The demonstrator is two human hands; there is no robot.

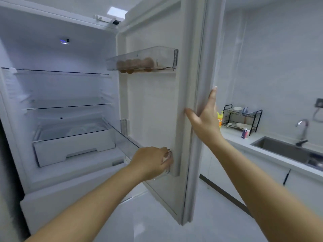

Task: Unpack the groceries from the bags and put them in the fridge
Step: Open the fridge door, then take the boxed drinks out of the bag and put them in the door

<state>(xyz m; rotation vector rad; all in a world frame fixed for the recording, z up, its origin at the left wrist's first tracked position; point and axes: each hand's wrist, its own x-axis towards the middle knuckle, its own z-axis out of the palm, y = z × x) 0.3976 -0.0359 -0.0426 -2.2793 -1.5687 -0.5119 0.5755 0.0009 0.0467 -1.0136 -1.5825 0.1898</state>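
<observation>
Head view | fridge at frame left, shelves bare, eggs in upper door bin | left hand curled on lower door bin; right hand spread flat on door edge | bags unseen | step: readying fridge; next: fetch groceries

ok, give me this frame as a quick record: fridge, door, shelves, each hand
fridge door: open
top door bin: brown eggs
glass shelves: bare
drawer: pulled partway out
left hand: closed on the lower door bin
right hand: open, flat on the door's edge
counter: dish rack, sink
bags: none in view
</observation>
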